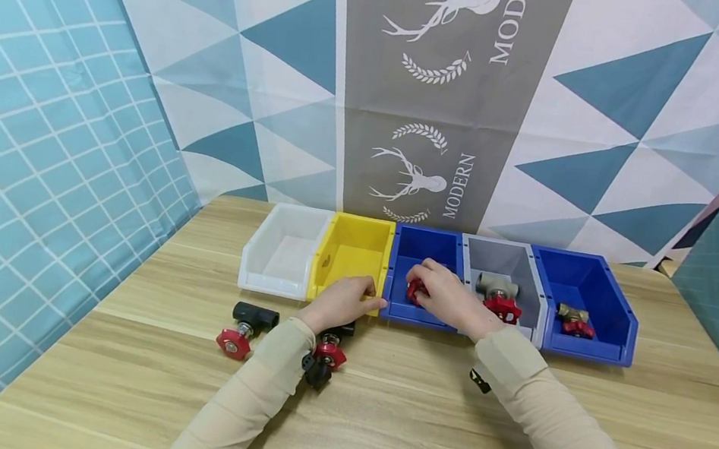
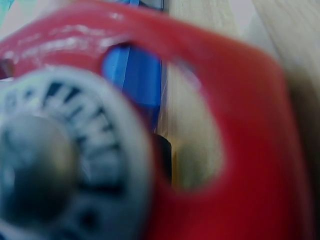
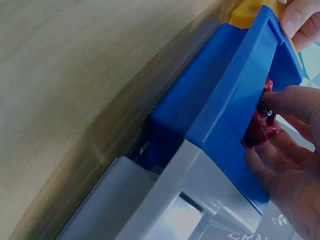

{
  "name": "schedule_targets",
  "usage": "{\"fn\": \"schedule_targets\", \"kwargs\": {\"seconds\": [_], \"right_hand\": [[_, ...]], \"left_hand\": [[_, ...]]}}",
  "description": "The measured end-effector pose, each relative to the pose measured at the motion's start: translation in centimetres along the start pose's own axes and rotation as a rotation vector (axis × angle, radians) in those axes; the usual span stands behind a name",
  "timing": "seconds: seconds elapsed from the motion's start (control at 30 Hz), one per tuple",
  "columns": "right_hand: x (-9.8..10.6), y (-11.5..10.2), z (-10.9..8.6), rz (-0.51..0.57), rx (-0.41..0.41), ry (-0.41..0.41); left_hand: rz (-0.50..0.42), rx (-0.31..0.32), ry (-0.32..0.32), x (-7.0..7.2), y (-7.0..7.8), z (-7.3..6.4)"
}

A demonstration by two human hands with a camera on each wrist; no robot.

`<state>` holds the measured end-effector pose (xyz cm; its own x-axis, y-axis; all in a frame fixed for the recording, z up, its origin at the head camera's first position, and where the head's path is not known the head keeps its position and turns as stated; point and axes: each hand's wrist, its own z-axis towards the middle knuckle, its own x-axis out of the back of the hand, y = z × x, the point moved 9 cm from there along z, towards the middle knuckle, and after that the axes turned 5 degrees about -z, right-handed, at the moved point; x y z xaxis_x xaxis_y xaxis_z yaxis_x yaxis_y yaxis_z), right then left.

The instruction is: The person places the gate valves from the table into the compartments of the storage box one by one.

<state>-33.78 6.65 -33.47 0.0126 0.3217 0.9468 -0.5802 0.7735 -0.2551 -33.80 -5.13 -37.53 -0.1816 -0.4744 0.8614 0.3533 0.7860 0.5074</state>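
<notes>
In the head view my left hand (image 1: 343, 303) is at the front of the yellow bin (image 1: 321, 259), thumb and curled fingers gripping its rim beside the middle blue bin (image 1: 403, 243). My right hand (image 1: 449, 295) reaches into that blue bin and grips a valve by its red handwheel (image 1: 415, 291). The right wrist view shows the thumb and fingers round the red wheel (image 3: 262, 122); the valve's body is mostly hidden. Under my left wrist lies a black valve with a red handwheel (image 1: 329, 354). A red handwheel (image 2: 250, 125) fills the left wrist view, close and blurred.
Another black valve (image 1: 255, 315) with a red wheel lies on the table at left. A white bin (image 1: 246, 258) ends the row at left. The grey bin (image 1: 531, 298) holds a grey valve (image 1: 496, 286); the right blue bin (image 1: 627, 331) holds a brass valve (image 1: 571, 314). Patterned cloth hangs behind.
</notes>
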Motion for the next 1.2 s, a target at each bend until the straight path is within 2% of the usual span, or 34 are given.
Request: {"fn": "schedule_targets", "kwargs": {"seconds": [0.27, 0.63, 0.97, 1.2], "right_hand": [[-0.9, -0.4, 0.0, -0.046, 0.011, -0.041], [-1.6, -0.5, 0.0, -0.048, 0.045, -0.033], [-1.9, -0.4, -0.2, -0.03, -0.031, -0.055], [-1.9, -0.4, -0.2, -0.038, -0.064, -0.039]], "left_hand": [[-0.006, 0.012, -0.008, -0.2, -0.2, 0.1], [-0.011, 0.016, -0.017, -0.1, -0.1, 0.1], [-0.009, 0.011, -0.012, -0.1, 0.0, 0.0], [-0.026, -0.005, -0.031, 0.3, 0.1, -0.1]]}}
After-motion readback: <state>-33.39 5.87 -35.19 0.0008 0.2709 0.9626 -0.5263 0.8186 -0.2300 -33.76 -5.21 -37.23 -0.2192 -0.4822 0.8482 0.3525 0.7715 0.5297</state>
